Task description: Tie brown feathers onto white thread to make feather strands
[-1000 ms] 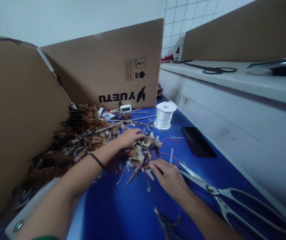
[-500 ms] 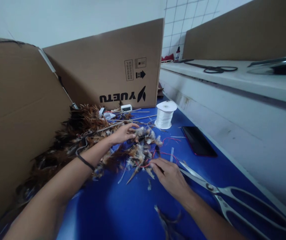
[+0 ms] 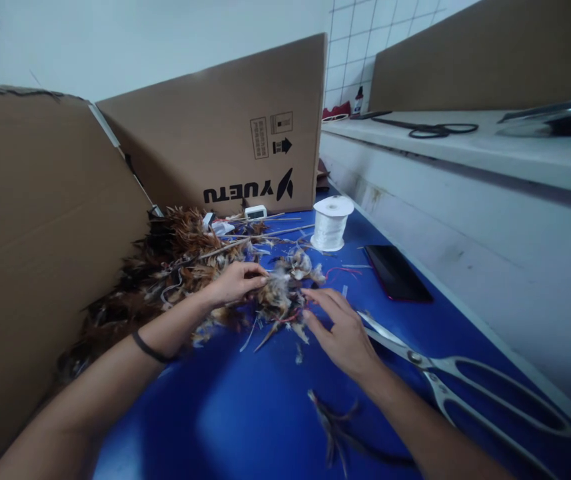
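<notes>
A loose heap of brown and white feathers lies on the blue table. My left hand rests on the heap's right side, fingers pinched together on a small clump of feathers. My right hand hovers just right of that clump, fingers spread and reaching toward it, near a red string. Nothing shows in the right hand.
Large scissors lie right of my right hand. A white thread spool, a dark phone and a small white device sit further back. Cardboard boxes wall the left and rear. A raised ledge runs along the right, bearing black scissors.
My left hand pulled back toward me and closed on the feather clump. My right hand lifted off the table and moved up toward the clump, fingers spreading.
</notes>
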Demonstrator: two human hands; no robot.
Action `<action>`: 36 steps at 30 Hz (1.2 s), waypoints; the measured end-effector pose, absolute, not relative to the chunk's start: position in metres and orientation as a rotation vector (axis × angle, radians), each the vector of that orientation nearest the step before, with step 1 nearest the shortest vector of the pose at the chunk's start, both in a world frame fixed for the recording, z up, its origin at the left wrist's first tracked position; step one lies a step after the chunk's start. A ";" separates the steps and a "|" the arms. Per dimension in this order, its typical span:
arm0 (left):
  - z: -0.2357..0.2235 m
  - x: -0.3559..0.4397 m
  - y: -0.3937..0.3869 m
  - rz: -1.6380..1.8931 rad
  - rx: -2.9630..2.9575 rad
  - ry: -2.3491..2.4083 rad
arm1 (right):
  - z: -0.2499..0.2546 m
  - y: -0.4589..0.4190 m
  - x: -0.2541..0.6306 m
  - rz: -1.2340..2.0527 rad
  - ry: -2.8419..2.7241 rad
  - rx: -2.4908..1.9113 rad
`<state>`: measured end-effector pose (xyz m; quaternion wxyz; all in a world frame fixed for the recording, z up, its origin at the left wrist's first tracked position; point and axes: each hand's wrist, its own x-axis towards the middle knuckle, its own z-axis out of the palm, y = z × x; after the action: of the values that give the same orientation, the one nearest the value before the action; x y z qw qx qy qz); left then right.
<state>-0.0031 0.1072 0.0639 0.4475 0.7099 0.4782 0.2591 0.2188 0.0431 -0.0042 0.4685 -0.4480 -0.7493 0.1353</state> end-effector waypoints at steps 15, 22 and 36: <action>0.062 0.025 0.053 0.646 2.125 1.177 | -0.001 0.036 0.213 0.279 -1.950 -0.944; 0.039 0.025 0.039 0.551 2.084 1.247 | -0.003 0.031 0.210 0.233 -2.045 -0.887; 0.023 -0.058 0.171 0.438 2.620 1.752 | -0.013 0.039 0.216 0.202 -1.992 -0.999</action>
<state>-0.0576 0.1706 0.0231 -0.0202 0.8232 0.5505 0.1375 0.2160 0.0386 -0.0131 0.4371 -0.4015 -0.8007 0.0811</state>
